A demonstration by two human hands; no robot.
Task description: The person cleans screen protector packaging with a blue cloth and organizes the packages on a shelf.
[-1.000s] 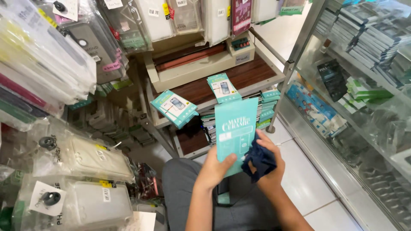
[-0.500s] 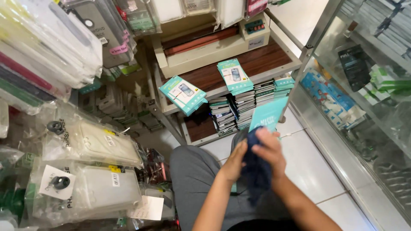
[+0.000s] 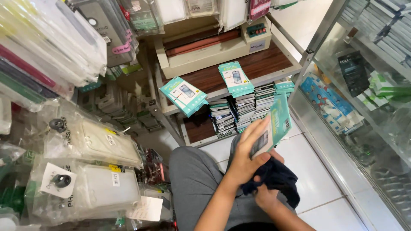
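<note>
the left hand [image 3: 245,159], just right of the frame's centre, is closed around a flat teal packet [image 3: 274,128] showing a phone picture, fingers spread along its face and tilting it up and to the right. right under it the right hand [image 3: 264,197] is bunched shut on a dark navy cloth [image 3: 278,179], which touches the packet's lower edge and drapes over the grey-trousered lap [image 3: 197,184]. judging by this, the step in hand looks like wiping the packet; the next move would call for holding the packet steady while the cloth sweeps across its face. above the hands, two more teal packets [image 3: 184,95] lie on the brown wooden shelf [image 3: 265,64], one hanging over its front edge, and stacks of slim boxes [image 3: 239,112] stand on edge beneath it. a beige machine [image 3: 209,45] sits at the back of the shelf. clear bagged phone cases [image 3: 85,171] crowd the left of the frame, and a glass cabinet [image 3: 364,85] fills the right, over white floor tiles [image 3: 325,179].
</note>
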